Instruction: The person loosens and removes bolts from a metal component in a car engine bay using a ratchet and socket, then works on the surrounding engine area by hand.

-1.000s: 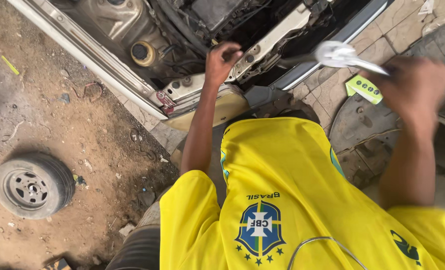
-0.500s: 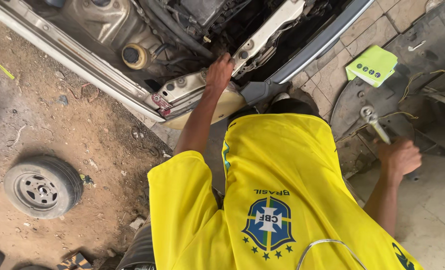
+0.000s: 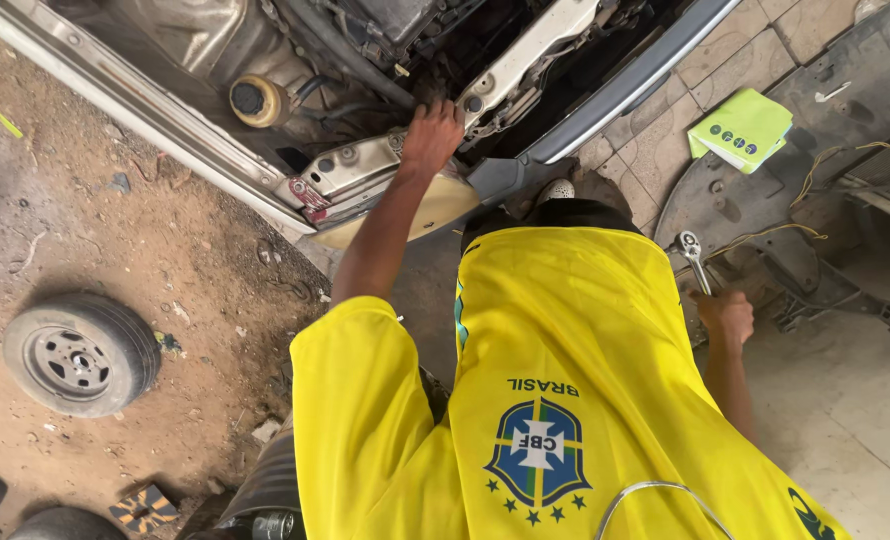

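Car front end fills 12 o'clock, bumper off, metal brackets exposed. Loose wheel lies on the dirt at 9 o'clock, green booklet on the paving at 2 o'clock. Change since a second ago: ratchet has swung down from head height to low at 3 o'clock, beside the black panel, so it looks parked rather than working. Right hand clamped on its handle, arm bent, down at my side. Left hand reaches straight out to 12 o'clock, fingers curled on the bracket; whether it grips anything, can't tell.
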